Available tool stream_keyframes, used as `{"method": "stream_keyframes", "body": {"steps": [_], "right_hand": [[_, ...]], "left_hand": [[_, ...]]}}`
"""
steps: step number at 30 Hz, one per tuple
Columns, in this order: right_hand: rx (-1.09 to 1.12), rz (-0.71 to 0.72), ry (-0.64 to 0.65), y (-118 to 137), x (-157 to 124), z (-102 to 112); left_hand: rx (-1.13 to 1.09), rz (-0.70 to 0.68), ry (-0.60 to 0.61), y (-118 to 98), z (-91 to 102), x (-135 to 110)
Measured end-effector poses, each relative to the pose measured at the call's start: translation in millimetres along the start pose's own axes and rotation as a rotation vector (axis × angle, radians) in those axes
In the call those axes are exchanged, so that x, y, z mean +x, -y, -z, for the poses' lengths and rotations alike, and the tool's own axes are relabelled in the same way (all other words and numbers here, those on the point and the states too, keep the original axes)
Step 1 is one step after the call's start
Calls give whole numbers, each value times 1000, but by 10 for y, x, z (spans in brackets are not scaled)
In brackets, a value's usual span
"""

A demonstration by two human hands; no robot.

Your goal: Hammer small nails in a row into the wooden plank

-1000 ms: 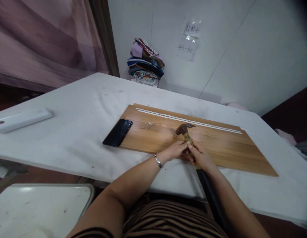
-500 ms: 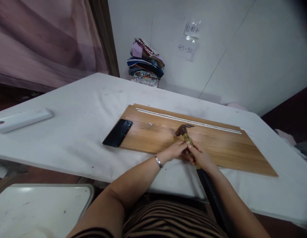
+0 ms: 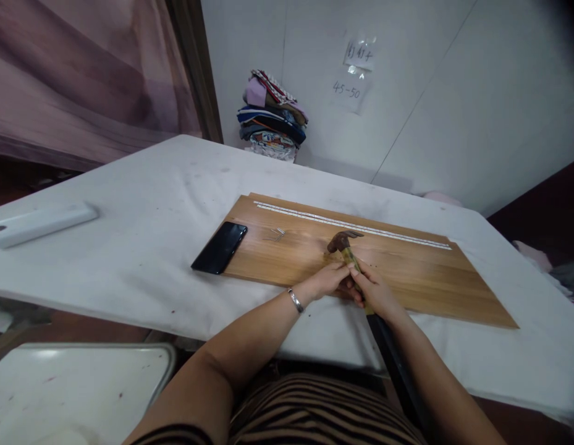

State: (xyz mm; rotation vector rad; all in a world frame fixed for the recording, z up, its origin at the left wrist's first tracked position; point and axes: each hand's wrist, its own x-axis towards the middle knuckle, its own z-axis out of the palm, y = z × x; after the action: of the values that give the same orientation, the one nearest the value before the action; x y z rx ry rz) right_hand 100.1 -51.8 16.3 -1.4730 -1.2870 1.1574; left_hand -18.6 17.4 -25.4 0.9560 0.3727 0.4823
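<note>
A claw hammer (image 3: 343, 240) with a rusty head lies slantwise over the wooden board (image 3: 439, 281), its long dark handle reaching back toward my body. My right hand (image 3: 377, 293) is closed around the upper handle, thumb on top. From the other side my left hand (image 3: 330, 279), a silver bracelet at its wrist, is closed against the same part of the handle; its fingertips are partly hidden. Several small nails (image 3: 278, 234) lie loose on the board to the left of the hammer head. A few dark specks show on the wood near the hands.
A black phone (image 3: 220, 248) rests over the board's left end. Two white ruler-like strips (image 3: 354, 224) run along its far edge. On the white-covered table (image 3: 143, 179) lies a white handled object (image 3: 43, 224). Folded cloths (image 3: 272, 117) are stacked by the wall; a stool (image 3: 83, 389) stands at lower left.
</note>
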Motion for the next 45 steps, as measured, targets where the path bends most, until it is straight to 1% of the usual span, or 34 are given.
{"method": "stream_keyframes", "body": {"steps": [3, 7, 10, 12, 17, 22, 25, 31, 35, 37, 40, 45], "right_hand": [[13, -3, -11, 14, 1, -5], [5, -2, -11, 24, 2, -4], [14, -30, 2, 23, 1, 0], [16, -21, -4, 16, 1, 3], [-11, -25, 0, -3, 4, 8], [-2, -4, -6, 30, -5, 2], [-8, -14, 7, 46, -4, -1], [-1, 2, -1, 18, 6, 11], [-6, -14, 9, 11, 7, 12], [3, -23, 15, 15, 6, 10], [-5, -1, 4, 18, 4, 9], [-9, -17, 3, 15, 9, 5]], "left_hand": [[-10, 14, 24, 1, -5, -1], [-3, -23, 4, 7, -7, 4], [-23, -1, 16, 11, -9, 10], [-5, -2, 21, 13, -8, 11], [47, -23, -16, 21, 9, 6], [54, -18, 8, 30, 22, 18], [49, -14, 0, 34, 20, 23], [43, -33, 2, 23, 5, 5], [32, -24, -28, 17, 1, 2], [17, -16, -6, 13, 1, 3], [1, -12, 42, 14, 4, 4], [5, -6, 11, 32, 15, 13]]}}
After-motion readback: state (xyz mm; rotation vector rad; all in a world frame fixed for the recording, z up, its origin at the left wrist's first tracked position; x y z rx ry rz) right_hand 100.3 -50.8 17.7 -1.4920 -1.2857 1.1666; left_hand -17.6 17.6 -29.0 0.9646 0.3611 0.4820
